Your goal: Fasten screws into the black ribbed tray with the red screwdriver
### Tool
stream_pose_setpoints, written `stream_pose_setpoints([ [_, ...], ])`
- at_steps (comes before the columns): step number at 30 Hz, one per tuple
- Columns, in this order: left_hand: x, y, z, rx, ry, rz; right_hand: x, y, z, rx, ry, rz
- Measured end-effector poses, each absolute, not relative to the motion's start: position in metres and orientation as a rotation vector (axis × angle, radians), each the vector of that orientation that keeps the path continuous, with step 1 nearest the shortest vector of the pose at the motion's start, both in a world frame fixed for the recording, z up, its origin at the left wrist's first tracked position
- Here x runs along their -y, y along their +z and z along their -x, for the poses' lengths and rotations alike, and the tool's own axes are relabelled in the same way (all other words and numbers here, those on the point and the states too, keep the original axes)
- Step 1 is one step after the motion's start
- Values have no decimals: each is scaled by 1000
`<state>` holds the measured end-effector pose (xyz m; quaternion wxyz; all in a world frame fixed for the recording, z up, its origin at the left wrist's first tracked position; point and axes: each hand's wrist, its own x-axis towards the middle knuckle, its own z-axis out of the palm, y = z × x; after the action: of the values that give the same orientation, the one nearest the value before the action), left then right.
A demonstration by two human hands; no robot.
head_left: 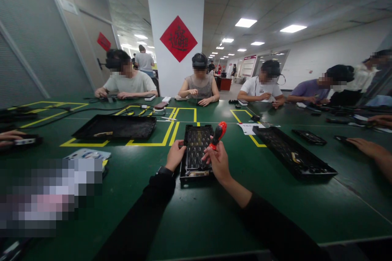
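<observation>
A black open case (196, 144) lies on the green table in front of me, with rows of small light-coloured parts inside it. My left hand (175, 155) grips its left wall, thumb and fingers at the rim. Held in my right hand (219, 161) is a screwdriver with a red and black handle (220, 131). The handle tilts up and to the right, over the case's right side. The screwdriver's tip is hidden by my fingers. A light strip (197, 174) shows along the case's near end.
Larger black trays lie at left (118, 126) and right (294, 151). A smaller black panel (309, 136) is farther right. Yellow tape (171, 130) and cables mark the table beyond. Co-workers sit opposite; others' hands reach in at left (10, 136) and right (372, 147).
</observation>
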<state>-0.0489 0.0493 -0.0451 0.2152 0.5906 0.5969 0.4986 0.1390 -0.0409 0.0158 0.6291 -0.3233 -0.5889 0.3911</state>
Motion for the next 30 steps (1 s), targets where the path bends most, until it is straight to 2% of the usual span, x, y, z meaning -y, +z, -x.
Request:
stream_pose_setpoints([
  [30, -49, -43, 48, -1641, 1370, -1614, 43, 21, -140, 1371, 969, 675],
])
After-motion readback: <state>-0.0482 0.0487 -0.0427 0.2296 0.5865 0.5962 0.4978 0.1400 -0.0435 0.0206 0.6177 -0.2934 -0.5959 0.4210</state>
